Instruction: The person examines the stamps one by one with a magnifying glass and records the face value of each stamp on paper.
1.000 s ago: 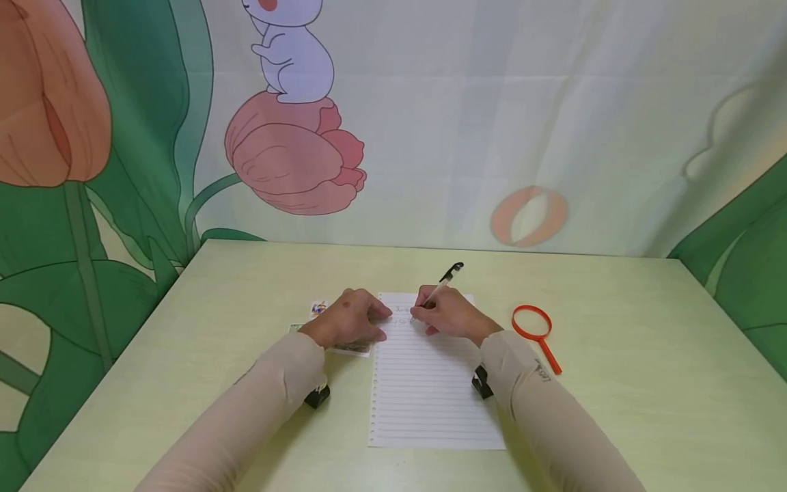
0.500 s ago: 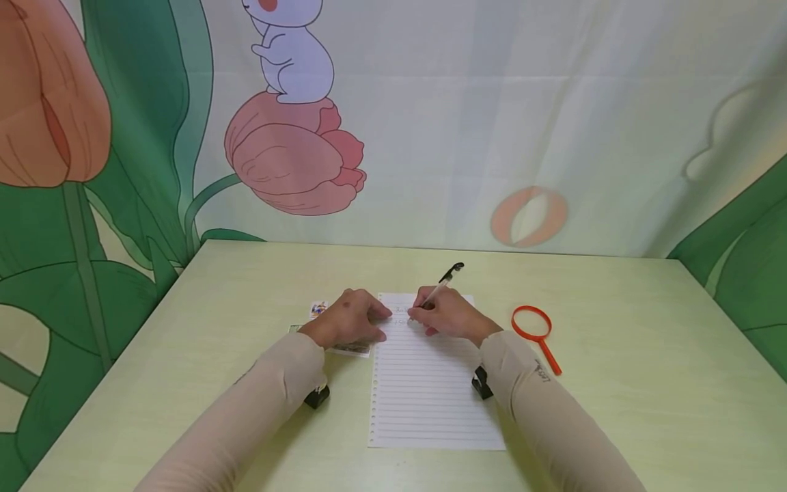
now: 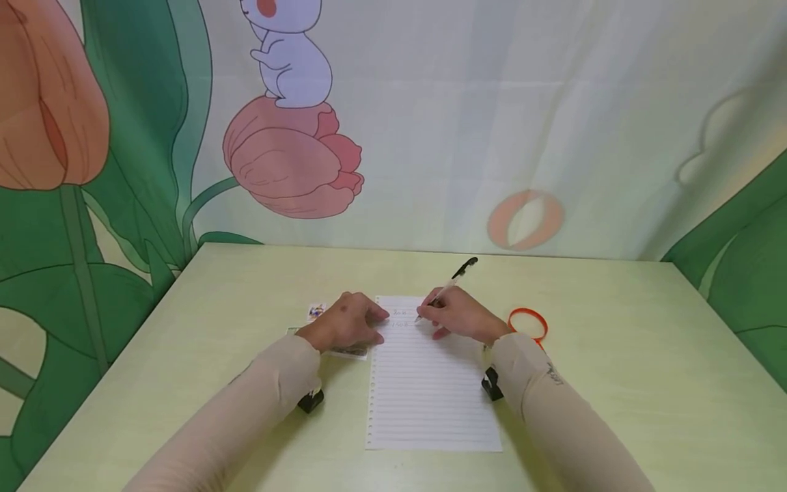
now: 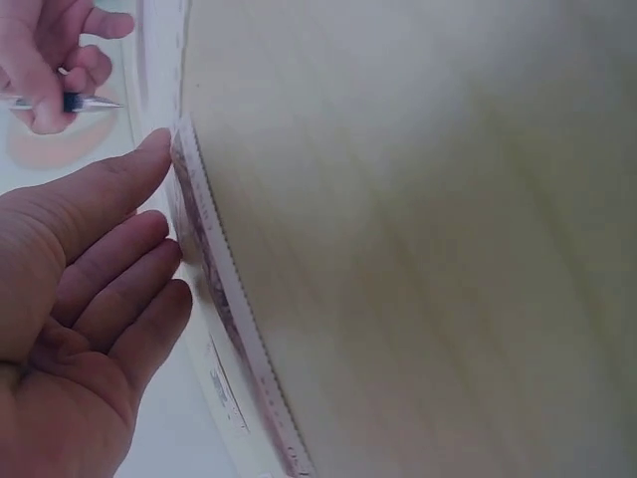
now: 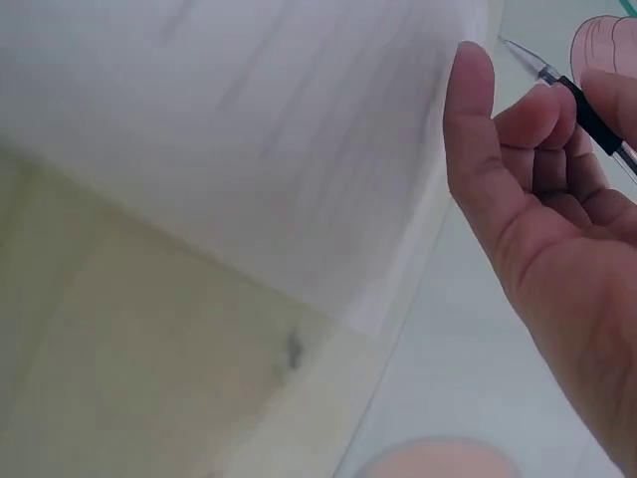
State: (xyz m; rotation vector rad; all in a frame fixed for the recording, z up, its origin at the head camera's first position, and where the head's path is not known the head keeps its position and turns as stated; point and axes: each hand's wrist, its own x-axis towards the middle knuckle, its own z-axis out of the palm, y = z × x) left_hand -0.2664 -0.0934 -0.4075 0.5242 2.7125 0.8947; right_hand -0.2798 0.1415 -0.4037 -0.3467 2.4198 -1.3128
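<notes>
A sheet of lined paper (image 3: 433, 396) with punched holes down its left edge lies on the table, faint pencil-grey writing on its top lines. My right hand (image 3: 458, 313) pinches a pen (image 3: 465, 266) with a black clip and dark grip, its tip at the end of the second written line. In the right wrist view the pen's metal tip (image 5: 523, 55) shows past the fingertips. My left hand (image 3: 350, 320) rests at the sheet's upper left edge, fingers relaxed and holding nothing. Under it lies a stamp-like printed card (image 3: 350, 353), partly hidden by the hand.
A small stamp (image 3: 316, 312) lies beyond my left wrist. Right of the paper, a red magnifying glass (image 3: 544, 321) is partly covered by my right sleeve. A printed curtain (image 3: 418, 137) hangs behind the table's far edge.
My right hand with the pen has shifted slightly right along the line, and its sleeve now covers the magnifying glass's handle. The left hand stays at the paper's edge.
</notes>
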